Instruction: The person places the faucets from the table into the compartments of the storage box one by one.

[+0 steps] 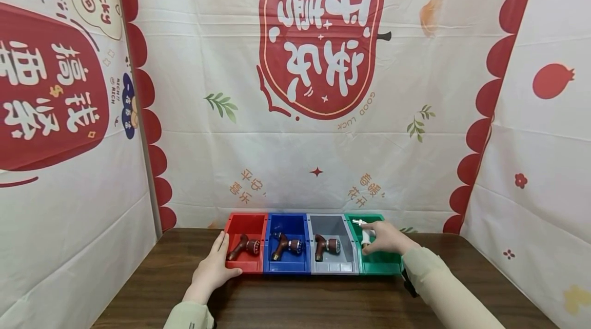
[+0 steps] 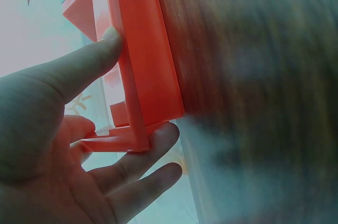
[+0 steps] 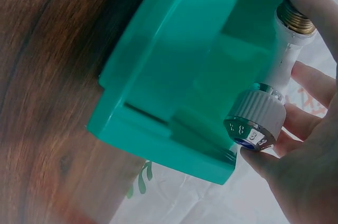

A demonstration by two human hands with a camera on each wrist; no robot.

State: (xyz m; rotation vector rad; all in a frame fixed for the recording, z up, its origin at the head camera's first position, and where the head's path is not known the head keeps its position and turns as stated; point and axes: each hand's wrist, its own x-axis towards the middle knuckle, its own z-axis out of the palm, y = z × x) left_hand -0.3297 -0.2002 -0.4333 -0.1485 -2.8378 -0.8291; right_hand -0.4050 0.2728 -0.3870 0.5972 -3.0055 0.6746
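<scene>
My right hand [image 1: 387,236] holds a white water tap [image 3: 288,63] over the green bin [image 1: 380,266], thumb at its brass threaded end and fingers along its body. The tap's ridged white knob [image 3: 259,110] has a chrome cap. My left hand [image 1: 212,266] holds the front left corner of the red bin [image 2: 153,55], its thumb on the front rim and its fingers around the side wall. Inside the red bin lies a dark brown tap [image 1: 243,248]. Similar brown taps lie in the blue bin [image 1: 287,267] and the grey bin [image 1: 334,267].
The bins stand side by side in a row on the dark wood table [image 1: 295,301]. Just behind them hangs a printed white cloth [image 1: 295,154], with further cloth walls at the left [image 1: 69,226] and right [image 1: 545,165].
</scene>
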